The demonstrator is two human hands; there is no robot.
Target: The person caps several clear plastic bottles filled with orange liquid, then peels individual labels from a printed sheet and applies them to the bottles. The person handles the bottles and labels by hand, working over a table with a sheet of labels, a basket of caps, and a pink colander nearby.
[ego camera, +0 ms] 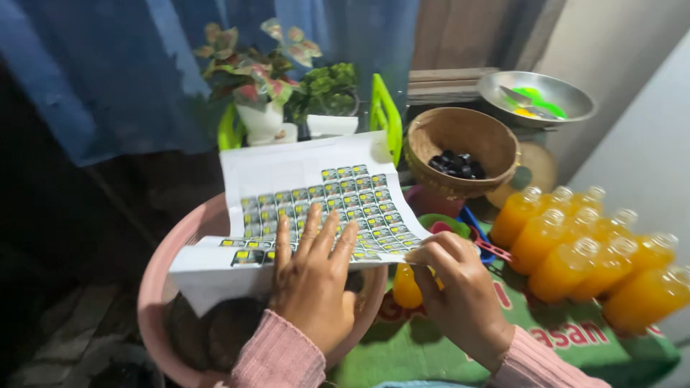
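Observation:
A white sheet of small square stickers (pixel 316 194) lies over the rim of a pink basin (pixel 162 276). My left hand (pixel 313 280) presses flat on the sheet's near edge, fingers spread. My right hand (pixel 456 287) pinches the sheet's right corner with its fingertips. Just below that hand an orange juice bottle (pixel 404 287) shows, partly hidden by the fingers. Both wrists wear pink knitted sleeves.
Several capless bottles of orange juice (pixel 589 259) stand on a green mat (pixel 575 345) at right. A woven basket of dark caps (pixel 460 151) and a metal bowl (pixel 535 97) sit behind. Potted plants (pixel 266 86) stand at the back. Dark round things lie in the basin.

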